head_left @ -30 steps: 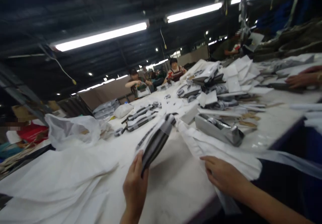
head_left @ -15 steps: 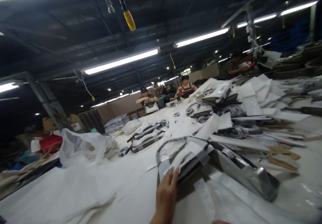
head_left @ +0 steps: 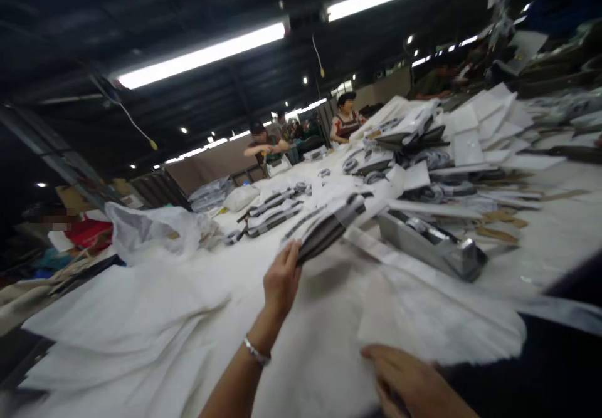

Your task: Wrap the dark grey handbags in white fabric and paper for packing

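My left hand [head_left: 282, 278] is closed on the near end of a dark grey, flat bundle with white wrapping [head_left: 329, 230], which is tilted above the table. A silver bracelet is on that wrist. At the lower right, my right hand [head_left: 409, 374] has its fingers curled at the edge of a thin white sheet [head_left: 437, 311], pinching it; blur softens the fingertips. The sheet spreads rightward past the table edge. Beyond it stands a grey tape dispenser [head_left: 430, 242].
Stacked white sheets [head_left: 126, 324] lie at the left, with a crumpled clear plastic bag [head_left: 150, 230] behind. More wrapped grey bundles [head_left: 273, 214] lie mid-table. A heap of white paper pieces [head_left: 484, 120] rises at the right. Co-workers [head_left: 347, 120] work at the far end.
The wrapped bundle has been lifted and tilted by my left hand, away from the tape dispenser. My right hand has come into view at the white sheet, which has shifted. The view has tipped down.
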The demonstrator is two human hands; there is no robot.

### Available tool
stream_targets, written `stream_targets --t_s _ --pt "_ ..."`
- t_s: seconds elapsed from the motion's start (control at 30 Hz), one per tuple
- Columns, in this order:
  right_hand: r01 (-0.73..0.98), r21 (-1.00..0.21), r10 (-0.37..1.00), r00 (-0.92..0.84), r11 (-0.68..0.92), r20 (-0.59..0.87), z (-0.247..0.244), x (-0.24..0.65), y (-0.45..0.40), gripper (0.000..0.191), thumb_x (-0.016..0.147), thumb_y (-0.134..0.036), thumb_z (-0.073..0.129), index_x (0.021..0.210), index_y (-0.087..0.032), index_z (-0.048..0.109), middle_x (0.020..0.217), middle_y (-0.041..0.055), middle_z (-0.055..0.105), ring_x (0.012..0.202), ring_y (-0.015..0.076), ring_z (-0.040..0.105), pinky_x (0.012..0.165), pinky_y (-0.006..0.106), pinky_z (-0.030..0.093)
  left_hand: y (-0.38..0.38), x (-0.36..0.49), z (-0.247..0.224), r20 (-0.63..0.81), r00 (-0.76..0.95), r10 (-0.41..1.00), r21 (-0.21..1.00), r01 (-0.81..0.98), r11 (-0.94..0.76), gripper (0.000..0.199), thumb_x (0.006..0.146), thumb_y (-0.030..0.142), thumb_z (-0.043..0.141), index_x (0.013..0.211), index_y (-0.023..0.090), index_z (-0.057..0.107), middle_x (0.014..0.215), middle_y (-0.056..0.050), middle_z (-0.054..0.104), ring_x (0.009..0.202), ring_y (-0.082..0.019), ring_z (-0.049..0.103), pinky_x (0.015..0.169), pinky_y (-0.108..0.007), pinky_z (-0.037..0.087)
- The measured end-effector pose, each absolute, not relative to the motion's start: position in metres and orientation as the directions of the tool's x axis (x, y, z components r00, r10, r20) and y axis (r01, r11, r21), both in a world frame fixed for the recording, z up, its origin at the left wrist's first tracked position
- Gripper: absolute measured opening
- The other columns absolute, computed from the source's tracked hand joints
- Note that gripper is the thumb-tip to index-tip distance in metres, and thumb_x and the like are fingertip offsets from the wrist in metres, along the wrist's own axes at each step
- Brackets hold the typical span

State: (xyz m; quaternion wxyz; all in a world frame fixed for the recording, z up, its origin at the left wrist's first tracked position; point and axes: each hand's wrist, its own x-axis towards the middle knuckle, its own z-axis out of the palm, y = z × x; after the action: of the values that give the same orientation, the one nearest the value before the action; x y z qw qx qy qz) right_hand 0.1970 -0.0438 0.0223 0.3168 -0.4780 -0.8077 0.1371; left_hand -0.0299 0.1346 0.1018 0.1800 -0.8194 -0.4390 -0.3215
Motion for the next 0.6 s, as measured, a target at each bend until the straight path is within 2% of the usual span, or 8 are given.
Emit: stream_targets --t_s 0.1,0.2,0.3,0.37,0.43,0.5,0.57,0.6 --pt "0.637 -0.573 0.857 -0.378 0.516 0.351 0.025 0.174 -0.051 0.024 0.083 -0.013 0.051 0.099 -0.017 0.068 0.122 0.0109 0.067 0.117 0.0246 0.060 0.105 0.039 0.048 0.119 -0.063 0.124 0.709 0.328 0.624 0.009 0.881 -0.473 0.063 0.088 0.013 0.062 0.146 0.025 0.042 0.143 -0.008 0.055 0.128 -0.024 0.055 0.102 -0.035 0.050" --pt "0.553 -0.612 0.820 -0.459 0.565 0.341 0.030 0.163 -0.053 0.010 0.087 -0.020 0.055 0.086 -0.018 0.065 0.119 0.0096 0.068 0.117 0.0240 0.059 0.110 0.044 0.042 0.095 -0.096 0.135 0.755 0.296 0.585 -0.017 0.901 -0.434 0.059 0.091 0.019 0.062 0.146 0.025 0.042 0.143 -0.005 0.055 0.129 -0.023 0.054 0.105 -0.032 0.046" --pt "0.586 -0.625 0.852 -0.429 0.515 0.300 0.039 0.158 -0.045 0.019 0.092 -0.035 0.059 0.081 -0.020 0.062 0.112 0.0083 0.070 0.109 0.0242 0.063 0.100 0.042 0.050 0.066 -0.122 0.132 0.784 0.280 0.554 -0.043 0.915 -0.401 0.060 0.091 0.020 0.062 0.147 0.025 0.042 0.141 -0.005 0.056 0.126 -0.022 0.056 0.105 -0.030 0.045" --pt "0.656 -0.591 0.883 -0.335 0.470 0.329 0.043 0.153 -0.034 0.022 0.096 -0.038 0.053 0.091 -0.020 0.065 0.110 0.0096 0.071 0.104 0.0239 0.065 0.094 0.041 0.053 0.051 -0.134 0.124 0.793 0.268 0.547 -0.051 0.924 -0.379 0.060 0.091 0.019 0.062 0.147 0.025 0.041 0.141 -0.005 0.057 0.124 -0.021 0.058 0.104 -0.028 0.045" --pt "0.705 -0.520 0.870 -0.315 0.482 0.379 0.040 0.143 -0.018 0.029 0.098 -0.037 0.049 0.113 -0.018 0.065 0.123 0.0128 0.067 0.115 0.0256 0.061 0.101 0.043 0.050 0.039 -0.142 0.118 0.801 0.254 0.542 -0.049 0.930 -0.364 0.061 0.091 0.018 0.063 0.147 0.025 0.041 0.141 -0.005 0.057 0.124 -0.021 0.058 0.104 -0.028 0.045" --pt "0.728 -0.429 0.840 -0.399 0.534 0.369 0.030 0.129 -0.001 0.049 0.095 -0.042 0.055 0.135 -0.015 0.055 0.141 0.0170 0.054 0.132 0.0299 0.048 0.111 0.049 0.040 0.031 -0.149 0.114 0.816 0.240 0.526 -0.047 0.934 -0.354 0.061 0.091 0.017 0.063 0.147 0.025 0.041 0.140 -0.005 0.058 0.123 -0.021 0.059 0.104 -0.028 0.045" --pt "0.735 -0.355 0.815 -0.495 0.578 0.302 0.015 0.113 0.019 0.069 0.090 -0.052 0.060 0.145 -0.013 0.046 0.150 0.0196 0.042 0.141 0.0341 0.037 0.115 0.055 0.033 0.023 -0.155 0.111 0.828 0.233 0.511 -0.052 0.938 -0.344 0.061 0.091 0.017 0.063 0.147 0.025 0.041 0.138 -0.005 0.059 0.120 -0.020 0.061 0.103 -0.028 0.046" --pt "0.735 -0.333 0.806 -0.523 0.591 0.277 0.008 0.105 0.030 0.071 0.090 -0.054 0.058 0.146 -0.013 0.044 0.150 0.0197 0.041 0.141 0.0348 0.035 0.115 0.055 0.032 0.021 -0.157 0.108 0.831 0.234 0.505 -0.057 0.938 -0.341 0.060 0.092 0.016 0.062 0.147 0.025 0.040 0.137 -0.005 0.060 0.119 -0.020 0.062 0.102 -0.027 0.047"
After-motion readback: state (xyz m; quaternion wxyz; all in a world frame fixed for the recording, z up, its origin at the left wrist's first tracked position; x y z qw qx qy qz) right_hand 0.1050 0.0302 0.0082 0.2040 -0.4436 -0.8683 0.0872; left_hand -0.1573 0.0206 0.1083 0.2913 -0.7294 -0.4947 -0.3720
